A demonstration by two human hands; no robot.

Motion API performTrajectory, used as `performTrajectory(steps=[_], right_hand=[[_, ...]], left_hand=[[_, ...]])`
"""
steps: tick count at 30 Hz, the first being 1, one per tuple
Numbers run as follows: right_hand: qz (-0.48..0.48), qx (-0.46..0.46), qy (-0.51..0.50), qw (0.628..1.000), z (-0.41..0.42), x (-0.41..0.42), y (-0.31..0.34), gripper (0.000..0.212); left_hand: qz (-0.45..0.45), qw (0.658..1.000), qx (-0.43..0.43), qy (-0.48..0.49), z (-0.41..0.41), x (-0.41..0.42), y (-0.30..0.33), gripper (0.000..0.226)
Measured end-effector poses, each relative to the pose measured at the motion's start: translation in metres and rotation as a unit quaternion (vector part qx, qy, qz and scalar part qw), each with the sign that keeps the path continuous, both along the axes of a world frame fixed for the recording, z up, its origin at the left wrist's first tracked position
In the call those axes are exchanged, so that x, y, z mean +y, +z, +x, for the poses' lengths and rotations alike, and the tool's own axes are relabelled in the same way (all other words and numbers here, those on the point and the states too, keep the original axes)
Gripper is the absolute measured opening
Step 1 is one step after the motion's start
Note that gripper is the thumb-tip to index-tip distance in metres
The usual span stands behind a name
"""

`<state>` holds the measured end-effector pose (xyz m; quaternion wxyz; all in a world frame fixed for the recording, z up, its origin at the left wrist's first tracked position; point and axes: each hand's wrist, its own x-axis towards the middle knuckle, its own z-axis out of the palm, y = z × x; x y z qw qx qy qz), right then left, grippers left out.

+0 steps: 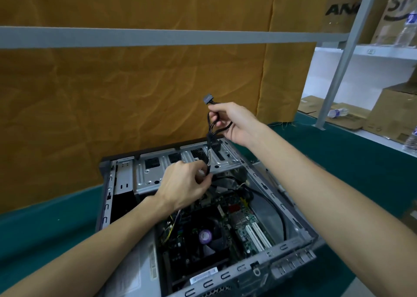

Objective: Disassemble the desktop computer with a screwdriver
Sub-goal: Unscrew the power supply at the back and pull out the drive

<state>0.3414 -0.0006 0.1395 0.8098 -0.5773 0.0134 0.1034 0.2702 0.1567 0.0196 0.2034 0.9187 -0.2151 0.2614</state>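
Observation:
An open desktop computer case (291, 208) lies on its side on the green table, its motherboard (246, 226) and CPU fan (206, 237) exposed. My right hand (234, 122) holds a bundle of black power cables (211, 127) lifted above the drive bay, with a flat black connector (207, 99) sticking up past my fingers. My left hand (182, 187) pinches the same cable bundle lower down, at the edge of the metal drive cage (153, 172). No screwdriver is in view.
An orange cloth (135, 93) hangs behind the table (45, 229), crossed by a grey bar (158, 37). At the right stand white shelves (372, 53) with cardboard boxes (397, 114) and plastic bottles (337, 113). A grey slanted post (343, 59) meets the table's right corner.

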Motion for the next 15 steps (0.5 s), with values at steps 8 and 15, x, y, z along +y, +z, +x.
performTrajectory(steps=[8, 15], right_hand=[[0.048, -0.004, 0.042, 0.998, 0.003, 0.014, 0.004, 0.010], [-0.249, -0.093, 0.085, 0.960, -0.012, -0.007, -0.029, 0.058]], left_hand=[[-0.109, 0.990, 0.078, 0.039, 0.002, 0.001, 0.002, 0.034], [-0.239, 0.954, 0.178, 0.036, 0.011, -0.004, 0.003, 0.038]])
